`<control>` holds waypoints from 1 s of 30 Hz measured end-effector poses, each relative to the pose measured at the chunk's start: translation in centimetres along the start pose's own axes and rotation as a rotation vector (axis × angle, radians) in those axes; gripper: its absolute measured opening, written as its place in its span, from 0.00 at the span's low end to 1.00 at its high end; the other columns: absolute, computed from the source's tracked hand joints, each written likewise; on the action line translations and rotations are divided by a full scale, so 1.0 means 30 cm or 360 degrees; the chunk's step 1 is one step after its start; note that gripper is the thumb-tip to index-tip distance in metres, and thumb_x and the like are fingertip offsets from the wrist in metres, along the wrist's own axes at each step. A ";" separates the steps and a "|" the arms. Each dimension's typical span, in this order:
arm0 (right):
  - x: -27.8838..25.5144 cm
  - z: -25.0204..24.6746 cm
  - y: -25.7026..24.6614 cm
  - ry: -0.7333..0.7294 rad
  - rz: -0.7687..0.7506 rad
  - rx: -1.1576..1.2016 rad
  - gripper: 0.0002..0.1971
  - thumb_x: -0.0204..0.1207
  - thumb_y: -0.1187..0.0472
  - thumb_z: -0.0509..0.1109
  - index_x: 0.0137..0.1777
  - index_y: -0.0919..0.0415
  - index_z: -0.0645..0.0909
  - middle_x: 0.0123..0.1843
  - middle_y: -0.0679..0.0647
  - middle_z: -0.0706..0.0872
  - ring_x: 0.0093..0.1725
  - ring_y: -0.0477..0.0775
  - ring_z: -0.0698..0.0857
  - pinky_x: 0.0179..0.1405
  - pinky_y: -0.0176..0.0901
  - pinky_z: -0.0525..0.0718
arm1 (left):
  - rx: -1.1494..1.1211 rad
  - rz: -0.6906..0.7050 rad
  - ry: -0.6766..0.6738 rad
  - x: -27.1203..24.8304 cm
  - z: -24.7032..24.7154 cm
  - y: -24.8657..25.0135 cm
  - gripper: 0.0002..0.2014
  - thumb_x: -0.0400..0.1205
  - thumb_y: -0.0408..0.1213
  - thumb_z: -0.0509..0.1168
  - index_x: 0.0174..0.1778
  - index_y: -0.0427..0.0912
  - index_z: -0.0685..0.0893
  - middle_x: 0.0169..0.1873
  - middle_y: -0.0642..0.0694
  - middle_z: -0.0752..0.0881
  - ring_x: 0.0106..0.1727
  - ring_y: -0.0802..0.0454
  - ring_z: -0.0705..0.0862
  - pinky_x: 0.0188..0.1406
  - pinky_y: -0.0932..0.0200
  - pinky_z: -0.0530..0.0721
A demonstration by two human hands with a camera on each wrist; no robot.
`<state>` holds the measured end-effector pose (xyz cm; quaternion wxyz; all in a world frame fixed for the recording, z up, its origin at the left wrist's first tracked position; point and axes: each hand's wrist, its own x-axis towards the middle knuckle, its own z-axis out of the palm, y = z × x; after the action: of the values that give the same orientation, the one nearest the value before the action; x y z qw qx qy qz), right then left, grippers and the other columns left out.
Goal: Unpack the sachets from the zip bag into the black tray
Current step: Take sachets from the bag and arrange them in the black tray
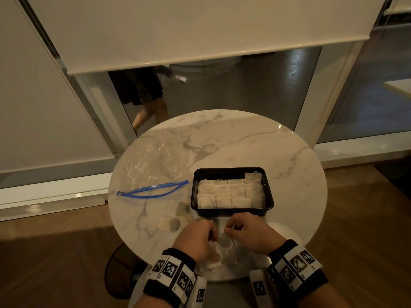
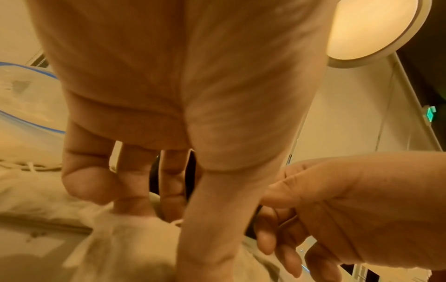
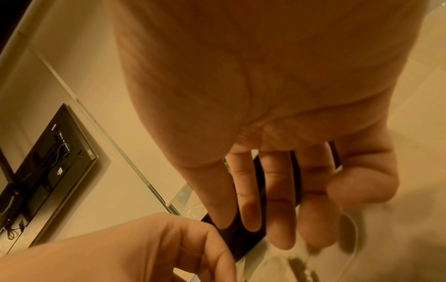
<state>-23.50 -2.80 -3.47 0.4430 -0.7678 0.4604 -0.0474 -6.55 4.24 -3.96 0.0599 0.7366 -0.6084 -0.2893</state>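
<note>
Working at the near edge of the round marble tabletop, both hands sit close together: left hand grips a bunch of tea sachets, right hand pinches what looks like a sachet string. Just beyond them, the black tray is packed with rows of sachets. The zip bag lies flat and open at far left, a few loose sachets near it.

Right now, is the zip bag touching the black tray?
Apart. Head view: bare marble shows between the zip bag's blue seal end and the black tray's left wall.
</note>
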 end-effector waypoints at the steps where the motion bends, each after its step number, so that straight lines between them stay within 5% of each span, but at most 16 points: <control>1: 0.001 0.002 0.001 0.0001 0.0000 -0.0006 0.05 0.81 0.51 0.70 0.54 0.48 0.84 0.47 0.43 0.87 0.45 0.40 0.85 0.43 0.31 0.81 | -0.0017 -0.0008 -0.0008 -0.003 0.001 0.002 0.20 0.67 0.41 0.83 0.51 0.56 0.84 0.51 0.57 0.82 0.52 0.58 0.82 0.58 0.56 0.87; 8: 0.006 -0.005 0.013 0.0036 -0.0020 -0.0011 0.05 0.80 0.49 0.71 0.52 0.45 0.85 0.49 0.42 0.88 0.47 0.41 0.85 0.43 0.31 0.80 | -0.0177 0.0038 0.0116 0.003 -0.026 -0.011 0.05 0.76 0.38 0.77 0.45 0.47 0.89 0.42 0.53 0.88 0.44 0.61 0.86 0.48 0.65 0.86; 14: 0.002 -0.019 0.015 0.0105 -0.0036 0.0045 0.06 0.79 0.48 0.72 0.52 0.47 0.86 0.46 0.44 0.89 0.45 0.42 0.86 0.41 0.30 0.80 | -0.0327 0.0039 0.0263 -0.002 -0.065 -0.025 0.05 0.76 0.39 0.78 0.42 0.49 0.88 0.40 0.54 0.88 0.42 0.62 0.85 0.46 0.68 0.84; 20: -0.007 -0.025 -0.013 0.0093 -0.0213 0.0216 0.08 0.77 0.47 0.74 0.51 0.47 0.88 0.44 0.43 0.91 0.43 0.41 0.88 0.43 0.33 0.85 | -0.0799 0.0066 0.0705 0.002 -0.103 -0.008 0.07 0.74 0.37 0.80 0.42 0.51 0.88 0.36 0.54 0.89 0.39 0.66 0.86 0.39 0.74 0.82; 25: -0.011 -0.044 -0.051 0.0281 -0.0330 0.0641 0.04 0.79 0.59 0.74 0.44 0.54 0.88 0.38 0.55 0.91 0.35 0.46 0.86 0.33 0.36 0.85 | -0.1216 0.0095 0.0834 0.007 -0.106 0.007 0.06 0.75 0.37 0.80 0.44 0.50 0.90 0.37 0.52 0.91 0.41 0.58 0.89 0.46 0.63 0.89; 30: -0.019 -0.069 -0.065 0.0428 -0.0356 0.0960 0.05 0.81 0.64 0.72 0.43 0.61 0.88 0.35 0.55 0.90 0.33 0.49 0.85 0.33 0.42 0.85 | -0.1425 0.0157 0.0594 0.014 -0.106 0.010 0.09 0.79 0.41 0.76 0.55 0.50 0.90 0.45 0.50 0.93 0.50 0.54 0.91 0.57 0.50 0.90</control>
<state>-23.52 -3.34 -0.62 0.5774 -0.6348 0.3931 -0.3303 -5.17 2.93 -1.35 0.4925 0.6480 -0.4373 -0.3825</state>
